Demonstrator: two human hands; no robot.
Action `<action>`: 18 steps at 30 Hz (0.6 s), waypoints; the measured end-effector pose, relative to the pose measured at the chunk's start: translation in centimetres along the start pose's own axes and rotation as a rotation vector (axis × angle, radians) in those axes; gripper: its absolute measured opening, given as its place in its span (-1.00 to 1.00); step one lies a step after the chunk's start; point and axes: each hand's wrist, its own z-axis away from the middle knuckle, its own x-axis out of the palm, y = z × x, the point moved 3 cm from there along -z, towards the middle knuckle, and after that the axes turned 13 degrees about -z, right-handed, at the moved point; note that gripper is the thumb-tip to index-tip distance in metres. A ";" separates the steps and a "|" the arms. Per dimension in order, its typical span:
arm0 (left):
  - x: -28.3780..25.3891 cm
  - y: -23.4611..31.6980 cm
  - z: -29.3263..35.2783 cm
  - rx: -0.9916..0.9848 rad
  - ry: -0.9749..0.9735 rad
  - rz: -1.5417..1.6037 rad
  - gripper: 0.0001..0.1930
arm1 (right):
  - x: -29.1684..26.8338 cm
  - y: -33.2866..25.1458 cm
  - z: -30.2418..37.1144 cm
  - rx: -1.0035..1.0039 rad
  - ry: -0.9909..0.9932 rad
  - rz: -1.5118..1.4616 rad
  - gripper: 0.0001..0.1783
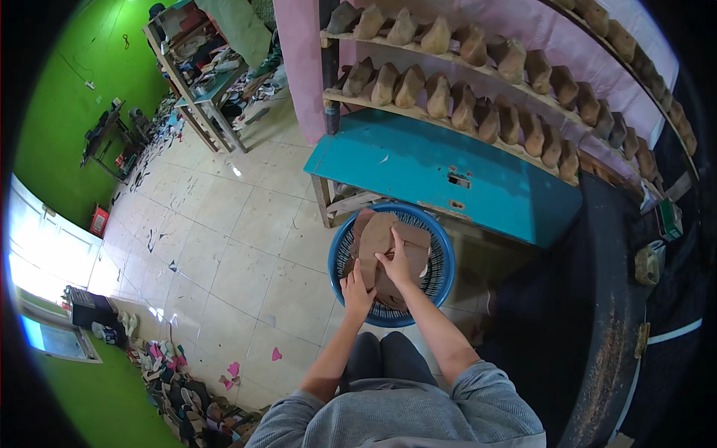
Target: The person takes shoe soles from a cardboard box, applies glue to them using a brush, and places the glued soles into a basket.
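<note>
A flat brown shoe-sole piece (371, 245) is between my hands, above a blue plastic basket (448, 266) in front of my knees. My left hand (358, 293) grips its lower left edge, fingertips lying on the top face. At the right edge, my right hand (397, 263) holds it with the index finger stretched along the piece and the thumb on its face. The fingers beneath are hidden. More brown sheet pieces (415, 237) lie under it in the basket, partly covered by the hands and the held piece.
A turquoise bench (418, 160) stands just beyond the basket, below shelves lined with shoe lasts (437, 97). A dark curved machine or post (609, 299) is at my right. Shoes and scraps (183, 396) pile at lower left; pink scraps (277, 354) lie on the tiled floor.
</note>
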 end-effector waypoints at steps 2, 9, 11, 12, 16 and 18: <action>1.6 -1.1 -0.7 -0.050 -0.007 -0.038 -0.01 | 1.0 1.9 -1.3 -0.008 -0.005 0.057 0.00; 5.1 -2.7 -1.8 -0.074 0.016 -0.147 -0.04 | 3.0 6.9 -3.8 -0.106 -0.040 0.304 0.01; 5.3 -3.2 -2.0 -0.125 -0.093 -0.233 -0.07 | 3.5 6.9 -3.9 -0.043 -0.082 0.311 0.01; 5.2 -3.4 -2.2 -0.132 -0.086 -0.235 -0.07 | 3.8 6.9 -4.0 0.025 -0.112 0.322 0.00; 4.4 -2.9 -2.0 -0.147 -0.109 -0.238 -0.13 | 3.1 5.1 -3.8 0.016 -0.079 0.407 -0.07; 3.1 -2.1 -1.9 -0.132 -0.087 -0.212 -0.16 | 1.8 2.9 -3.2 -0.174 -0.002 0.291 -0.35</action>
